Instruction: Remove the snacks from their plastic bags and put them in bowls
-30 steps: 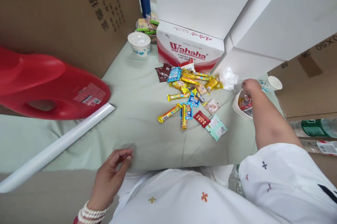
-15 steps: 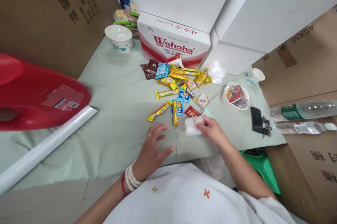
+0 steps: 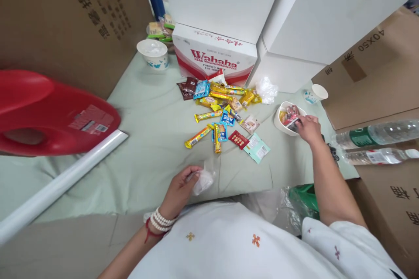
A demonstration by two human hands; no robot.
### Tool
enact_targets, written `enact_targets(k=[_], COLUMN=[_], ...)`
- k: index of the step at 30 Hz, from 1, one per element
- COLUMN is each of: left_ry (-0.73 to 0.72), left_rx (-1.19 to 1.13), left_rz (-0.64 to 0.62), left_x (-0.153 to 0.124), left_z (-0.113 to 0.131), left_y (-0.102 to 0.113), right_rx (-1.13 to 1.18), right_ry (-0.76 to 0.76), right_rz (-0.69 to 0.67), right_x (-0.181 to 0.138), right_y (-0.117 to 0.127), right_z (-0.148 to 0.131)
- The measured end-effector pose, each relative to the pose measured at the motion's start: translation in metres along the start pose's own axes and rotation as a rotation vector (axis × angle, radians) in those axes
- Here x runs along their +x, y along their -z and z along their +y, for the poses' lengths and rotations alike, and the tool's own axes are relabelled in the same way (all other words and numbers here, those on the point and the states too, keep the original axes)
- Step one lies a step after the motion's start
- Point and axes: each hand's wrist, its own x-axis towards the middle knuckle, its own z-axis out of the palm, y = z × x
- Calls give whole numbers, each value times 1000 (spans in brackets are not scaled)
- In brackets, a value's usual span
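My left hand (image 3: 183, 187) pinches a thin, crumpled clear plastic bag (image 3: 204, 180) just above the front of the table. Over at the right, my right hand (image 3: 308, 128) has its fingers together at the rim of a white bowl (image 3: 279, 122). Its fingertips reach the wrapped snacks (image 3: 289, 114) inside, and what they grip is hidden. Loose snacks lie between the hands: yellow snack sticks (image 3: 198, 136), a blue packet (image 3: 227, 118), a red packet (image 3: 238, 139) and a pale green packet (image 3: 257, 148). A second crumpled clear bag (image 3: 266, 90) sits behind them.
A white-and-red Wahaha box (image 3: 214, 57) stands at the back beside white boxes (image 3: 288, 69). To the left are a red plastic container (image 3: 55, 111), a white roll (image 3: 65, 180) and a paper bowl (image 3: 153, 54). Plastic bottles (image 3: 379, 135) and a paper cup (image 3: 316, 94) are right.
The clear plastic bag has passed from my right hand to my left. My right hand has moved right to the white bowl, uncovering the pale green packet.
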Motion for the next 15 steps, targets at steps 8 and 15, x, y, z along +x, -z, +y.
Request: enact_targets(k=[8, 15], left_ry=[-69, -117], left_rx=[-104, -217], left_rz=[136, 98], left_x=[5, 17], left_z=[4, 13], left_y=[-5, -8], right_rx=[43, 263], right_ry=[56, -30], right_rz=[-156, 322], right_x=[21, -59], right_y=[-13, 20], right_z=[-6, -104])
